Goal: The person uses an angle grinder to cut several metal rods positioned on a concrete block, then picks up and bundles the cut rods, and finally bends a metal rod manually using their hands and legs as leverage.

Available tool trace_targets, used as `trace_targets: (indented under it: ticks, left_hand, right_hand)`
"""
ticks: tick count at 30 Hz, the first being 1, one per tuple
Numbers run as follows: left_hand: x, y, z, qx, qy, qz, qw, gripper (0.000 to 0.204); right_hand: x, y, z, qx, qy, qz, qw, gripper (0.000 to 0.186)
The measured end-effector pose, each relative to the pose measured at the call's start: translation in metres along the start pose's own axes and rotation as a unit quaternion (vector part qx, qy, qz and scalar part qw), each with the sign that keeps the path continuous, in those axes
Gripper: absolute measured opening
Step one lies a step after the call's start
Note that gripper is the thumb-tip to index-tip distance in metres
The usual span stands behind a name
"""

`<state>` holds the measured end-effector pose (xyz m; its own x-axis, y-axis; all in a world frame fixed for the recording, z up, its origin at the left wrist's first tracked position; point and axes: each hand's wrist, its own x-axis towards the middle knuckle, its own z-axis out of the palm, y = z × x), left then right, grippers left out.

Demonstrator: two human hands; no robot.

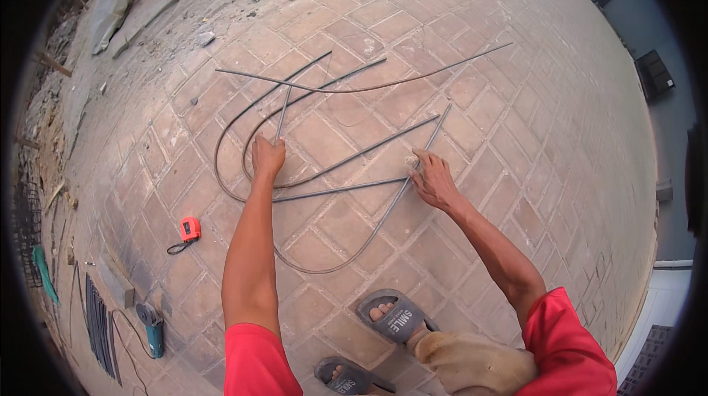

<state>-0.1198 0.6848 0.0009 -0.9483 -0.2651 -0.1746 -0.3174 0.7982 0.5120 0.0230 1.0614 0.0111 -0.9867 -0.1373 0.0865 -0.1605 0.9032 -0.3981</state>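
A thin steel rod bent into a U (317,272) is in both hands, its curve toward my feet. My left hand (268,156) is closed round its left leg. My right hand (434,178) grips the right leg between thumb and fingers. Beneath it on the paving lie two more U-bent rods, a wider outer one (339,190) and an inner one (354,155), their curves toward the left. The end of the outer rod reaches close to my right hand. Farther off, a long, slightly bowed rod (354,91) lies across their far legs.
An orange-red tape measure (190,229) lies left of my left forearm. Beyond it are a teal angle grinder (153,330) with a cord and a bundle of dark rods (98,322). My sandalled feet (398,315) stand close below. Rubble and a pale sheet (118,1) border the left.
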Motion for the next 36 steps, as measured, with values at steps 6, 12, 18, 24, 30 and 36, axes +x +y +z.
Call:
trace_targets:
  ticks: [6,12,18,24,30,36]
  left_hand:
    - [0.029,-0.034,-0.005,-0.053,0.044,0.063,0.996,0.035]
    - [-0.016,-0.057,0.028,0.096,-0.031,0.167,0.981,0.048]
    - [-0.060,-0.022,0.022,0.104,-0.091,0.108,0.984,0.038]
    - [-0.064,0.013,0.020,-0.276,-0.205,-0.076,0.936,0.033]
    - [-0.110,0.120,-0.111,-0.359,-0.236,0.036,0.902,0.024]
    - [-0.162,0.143,-0.182,-0.275,-0.209,0.167,0.923,0.031]
  right_hand:
    - [-0.002,-0.037,-0.015,0.065,0.039,0.047,0.996,0.048]
    - [-0.050,-0.036,0.019,0.036,0.025,0.108,0.993,0.048]
    - [-0.092,-0.053,0.037,0.038,0.029,0.186,0.981,0.049]
    - [-0.102,-0.052,0.031,0.178,0.033,0.287,0.941,0.051]
    - [-0.104,-0.053,-0.004,0.369,0.000,0.294,0.882,0.047]
    - [-0.112,-0.058,-0.018,0.235,0.033,0.207,0.949,0.046]
